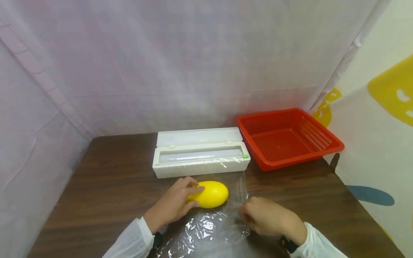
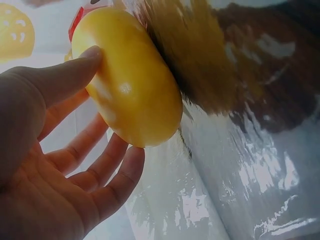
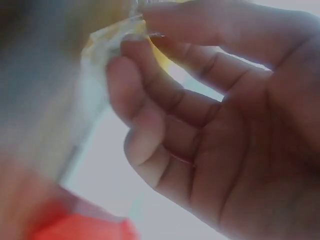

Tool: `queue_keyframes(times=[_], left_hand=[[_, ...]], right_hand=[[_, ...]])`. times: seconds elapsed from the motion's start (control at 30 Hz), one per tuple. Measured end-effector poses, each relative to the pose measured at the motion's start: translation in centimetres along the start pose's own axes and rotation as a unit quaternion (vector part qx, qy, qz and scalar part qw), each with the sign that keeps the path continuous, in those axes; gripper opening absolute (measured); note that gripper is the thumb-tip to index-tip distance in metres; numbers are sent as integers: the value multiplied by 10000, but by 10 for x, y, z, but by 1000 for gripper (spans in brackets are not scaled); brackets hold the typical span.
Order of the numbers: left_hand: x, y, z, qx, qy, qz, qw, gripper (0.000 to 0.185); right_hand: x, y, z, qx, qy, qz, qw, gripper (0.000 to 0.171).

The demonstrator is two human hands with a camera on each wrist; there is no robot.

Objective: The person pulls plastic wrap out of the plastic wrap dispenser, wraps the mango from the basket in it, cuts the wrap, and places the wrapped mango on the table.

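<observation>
A smooth yellow oval fruit [image 1: 211, 194] lies on a sheet of clear plastic wrap [image 1: 206, 229] spread over the table. My left hand [image 1: 175, 200] holds the fruit at its left end, thumb on one side and fingers on the other; the left wrist view shows the same grip on the yellow fruit [image 2: 127, 80]. To the right of the fruit, my right hand [image 1: 264, 216] has its fingers curled, pinching the edge of the wrap. In the blurred right wrist view, thumb and fingers meet on the crinkled plastic wrap [image 3: 112, 37].
Behind the fruit stands a white wrap dispenser box [image 1: 201, 169], its lid raised, with a roll [image 1: 200, 156] inside and a green slider [image 1: 245, 156] at the right. A red plastic basket [image 1: 287, 143] sits at the back right of the brown wooden table [image 1: 106, 186]. Pale fabric walls surround the table.
</observation>
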State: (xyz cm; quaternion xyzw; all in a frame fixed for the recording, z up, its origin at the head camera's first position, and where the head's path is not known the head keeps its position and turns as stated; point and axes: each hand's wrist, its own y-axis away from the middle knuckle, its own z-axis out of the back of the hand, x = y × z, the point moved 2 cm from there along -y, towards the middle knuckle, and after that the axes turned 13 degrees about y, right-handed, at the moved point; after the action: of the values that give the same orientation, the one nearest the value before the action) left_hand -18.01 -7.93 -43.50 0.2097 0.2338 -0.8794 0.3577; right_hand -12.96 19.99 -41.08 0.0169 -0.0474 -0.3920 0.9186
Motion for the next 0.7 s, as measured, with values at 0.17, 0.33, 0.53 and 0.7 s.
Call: queue_keyframes(times=[0.17,0.33,0.53,0.7], left_hand=[[-2,1,0,-82,-48,-93,9999,50],[-4,0,1,-55,-52,-142,9999,49],[-5,1,1,-40,-62,-101,9999,49],[-4,2,-1,-93,-124,-96,9998,49]], right_hand=[[5,-14,33,-198,258,-13,9995,22],[11,-35,57,-599,883,30,9943,10],[11,-69,61,-1011,1003,59,9898,16],[5,-98,45,-1372,819,317,9866,18]])
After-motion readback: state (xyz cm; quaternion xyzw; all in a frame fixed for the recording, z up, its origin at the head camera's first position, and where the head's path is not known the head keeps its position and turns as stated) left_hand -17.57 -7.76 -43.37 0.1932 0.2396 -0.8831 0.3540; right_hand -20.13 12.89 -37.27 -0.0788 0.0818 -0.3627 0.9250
